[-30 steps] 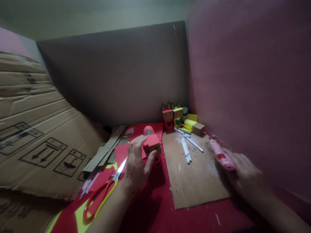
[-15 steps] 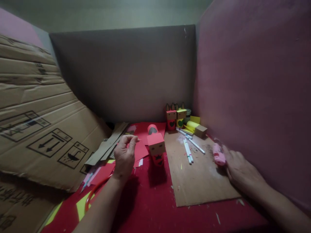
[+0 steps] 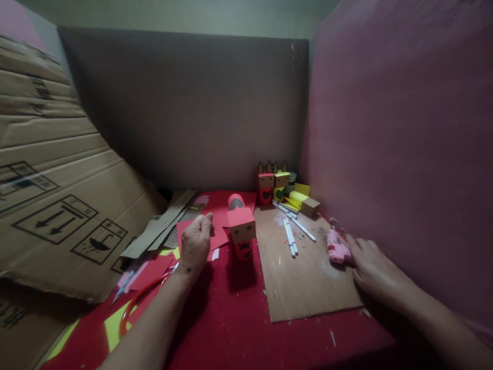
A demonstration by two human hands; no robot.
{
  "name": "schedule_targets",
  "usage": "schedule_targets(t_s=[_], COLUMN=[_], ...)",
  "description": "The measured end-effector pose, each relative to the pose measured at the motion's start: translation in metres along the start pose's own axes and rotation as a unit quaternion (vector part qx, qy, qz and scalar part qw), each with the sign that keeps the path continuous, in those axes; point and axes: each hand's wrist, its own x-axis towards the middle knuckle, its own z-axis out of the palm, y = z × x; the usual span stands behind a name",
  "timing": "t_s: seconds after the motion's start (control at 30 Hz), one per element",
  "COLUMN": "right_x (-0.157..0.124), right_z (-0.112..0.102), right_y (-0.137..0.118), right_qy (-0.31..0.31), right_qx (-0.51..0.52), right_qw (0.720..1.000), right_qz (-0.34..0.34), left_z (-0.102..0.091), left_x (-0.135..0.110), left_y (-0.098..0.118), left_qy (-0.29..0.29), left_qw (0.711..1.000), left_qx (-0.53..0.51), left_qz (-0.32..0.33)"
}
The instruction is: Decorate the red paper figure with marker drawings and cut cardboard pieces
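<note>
My left hand (image 3: 194,241) hovers over red paper sheets (image 3: 215,234), just left of a red paper figure (image 3: 242,228) with a box head that stands upright on the red table cover (image 3: 239,329). Its fingers are curled, thumb and forefinger pinched together; what they hold, if anything, is too small to see. My right hand (image 3: 372,270) lies flat on the cardboard mat (image 3: 308,280) by the pink wall. Its fingertips touch a pink glue gun (image 3: 337,250) lying on the mat, without gripping it.
Orange-handled scissors (image 3: 140,298) lie under my left forearm. White pens (image 3: 290,236) lie on the mat. Two finished figures (image 3: 272,184), a yellow roll (image 3: 298,196) and a small cardboard cube (image 3: 310,206) stand in the back corner. A large cardboard box (image 3: 57,195) leans in at left.
My left hand let go of the red figure and drew back left into a pinch. My right hand set the pink glue gun down on the mat and released it.
</note>
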Motion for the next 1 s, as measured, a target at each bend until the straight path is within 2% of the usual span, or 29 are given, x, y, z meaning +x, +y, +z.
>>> schedule_targets(t_s=[0.07,0.13,0.27,0.33,0.37,0.43,0.47,0.6,0.67,0.77,0.9,1.0], right_x=[-0.001,-0.001,0.011,0.025,0.034,0.052,0.061,0.079,0.079,0.074,0.076,0.081], right_z=[-0.008,-0.02,-0.047,-0.056,-0.058,-0.058,-0.057,-0.046,-0.042,-0.037,-0.029,-0.021], right_y=[-0.001,-0.008,-0.045,-0.073,-0.087,-0.115,-0.127,-0.161,-0.166,-0.161,-0.142,-0.13], right_qy=[0.016,0.045,0.054,0.014,-0.035,-0.125,-0.145,-0.131,-0.118,-0.087,-0.064,-0.062], right_qx=[-0.006,0.005,0.107,0.165,0.206,0.285,0.313,0.317,0.307,0.281,0.244,0.227], right_qw=[1.0,0.999,0.99,0.981,0.971,0.944,0.934,0.933,0.937,0.95,0.965,0.97], right_qz=[-0.015,-0.025,-0.072,-0.103,-0.113,-0.104,-0.093,-0.109,-0.118,-0.105,-0.074,-0.056], left_z=[0.003,0.006,0.006,0.006,0.006,0.009,0.012,0.026,0.031,0.03,0.023,0.025], left_x=[0.003,0.004,0.0,-0.005,-0.007,-0.012,-0.015,-0.025,-0.027,-0.028,-0.023,-0.018], left_y=[-0.004,-0.006,-0.002,0.003,0.005,0.009,0.009,0.0,-0.007,-0.008,0.011,0.028], left_qy=[-0.021,-0.068,-0.192,-0.245,-0.267,-0.296,-0.303,-0.3,-0.292,-0.28,-0.26,-0.278], left_qw=[0.999,0.995,0.975,0.961,0.955,0.945,0.943,0.944,0.947,0.953,0.959,0.952], left_qx=[-0.021,-0.046,-0.07,-0.082,-0.09,-0.104,-0.111,-0.121,-0.114,-0.103,-0.086,-0.097], left_qz=[-0.026,-0.054,-0.093,-0.097,-0.096,-0.09,-0.086,-0.065,-0.061,-0.061,-0.072,-0.078])
